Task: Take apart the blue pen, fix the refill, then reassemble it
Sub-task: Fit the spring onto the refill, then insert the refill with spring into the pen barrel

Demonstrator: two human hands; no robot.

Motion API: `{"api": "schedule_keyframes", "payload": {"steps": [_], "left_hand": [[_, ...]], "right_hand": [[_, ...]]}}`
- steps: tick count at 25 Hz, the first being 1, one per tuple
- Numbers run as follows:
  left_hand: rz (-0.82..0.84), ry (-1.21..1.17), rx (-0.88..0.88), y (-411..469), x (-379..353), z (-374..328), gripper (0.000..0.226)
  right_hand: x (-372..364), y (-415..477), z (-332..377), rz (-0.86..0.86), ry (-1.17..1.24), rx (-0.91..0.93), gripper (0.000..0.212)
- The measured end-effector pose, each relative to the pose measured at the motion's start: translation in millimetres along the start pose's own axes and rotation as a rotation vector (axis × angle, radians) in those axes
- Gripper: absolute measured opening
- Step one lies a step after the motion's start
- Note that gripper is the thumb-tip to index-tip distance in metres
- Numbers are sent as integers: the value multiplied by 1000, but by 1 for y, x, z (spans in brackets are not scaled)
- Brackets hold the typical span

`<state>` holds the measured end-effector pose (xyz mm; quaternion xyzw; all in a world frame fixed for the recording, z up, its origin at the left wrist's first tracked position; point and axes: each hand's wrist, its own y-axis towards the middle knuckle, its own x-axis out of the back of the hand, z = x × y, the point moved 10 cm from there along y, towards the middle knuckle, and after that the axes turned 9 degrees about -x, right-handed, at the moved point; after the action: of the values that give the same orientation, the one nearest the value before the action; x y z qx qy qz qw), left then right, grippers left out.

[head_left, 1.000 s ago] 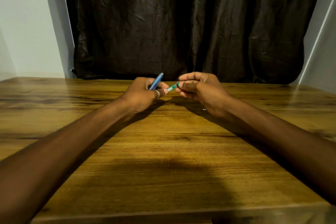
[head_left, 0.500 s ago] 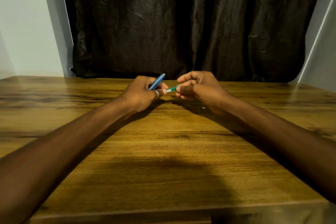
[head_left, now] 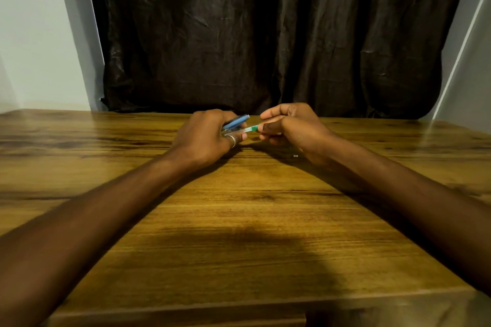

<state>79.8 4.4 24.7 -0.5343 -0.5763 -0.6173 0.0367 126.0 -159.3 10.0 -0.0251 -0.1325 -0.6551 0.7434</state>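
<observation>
My left hand [head_left: 204, 138], with a ring on one finger, grips a blue pen cap [head_left: 236, 121] that pokes out past its fingers toward the right. A clear pen barrel with a green label [head_left: 248, 129] runs between both hands, just below the cap. My right hand [head_left: 289, 127] pinches the barrel's right end with thumb and fingers. Both hands hover just above the far middle of the wooden table [head_left: 239, 220]. The barrel's ends are hidden inside the fingers.
A tiny pale object [head_left: 295, 156] lies on the table under my right wrist. A dark curtain [head_left: 265, 34] hangs behind the table's far edge, with pale walls on both sides. The table's near edge runs along the bottom.
The blue cap has tilted from steeply upward to nearly level. The barrel between my hands has levelled out too, and both hands have shifted slightly.
</observation>
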Motion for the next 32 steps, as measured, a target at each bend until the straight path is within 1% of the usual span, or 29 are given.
{"api": "schedule_keyframes", "payload": {"steps": [2,5,7,9,11,13,15,18,20,21,23,25,27,29,32], "left_hand": [[-51,98,-82,0,7,-10,21],[-110,119,-84,1,12,-9,20],[-59,106,-36,1,5,-1,21],[29,64,46,-2,-7,12,22],[112,90,105,-5,-19,23,24],[159,129,115,-5,-28,26,25],[178,119,120,-4,-31,27,24],[214,40,178,-3,-38,35,21],[212,8,203,-4,-38,39,22],[206,22,191,-4,-37,38,26],[183,162,108,-2,-32,28,36],[129,282,22,-1,-25,17,44],[87,302,-11,0,-21,10,47],[78,313,-33,1,-20,6,47],[61,301,-46,1,-17,2,46]], "right_hand": [[2,1,-1,-7,20,-9,21],[3,5,1,-25,-39,10,17],[17,9,9,-120,-165,75,13],[40,8,25,-266,-341,186,8],[53,6,33,-323,-495,258,6],[53,7,30,-293,-623,275,9],[48,9,26,-264,-708,280,8],[38,13,24,-193,-771,279,7],[36,15,22,-138,-793,258,5],[37,15,22,-111,-801,247,6],[39,14,21,-43,-866,228,9],[43,14,12,50,-956,148,12],[48,15,-2,162,-959,16,11],[49,14,-11,247,-928,-75,12],[45,9,-19,324,-966,-130,14]]}}
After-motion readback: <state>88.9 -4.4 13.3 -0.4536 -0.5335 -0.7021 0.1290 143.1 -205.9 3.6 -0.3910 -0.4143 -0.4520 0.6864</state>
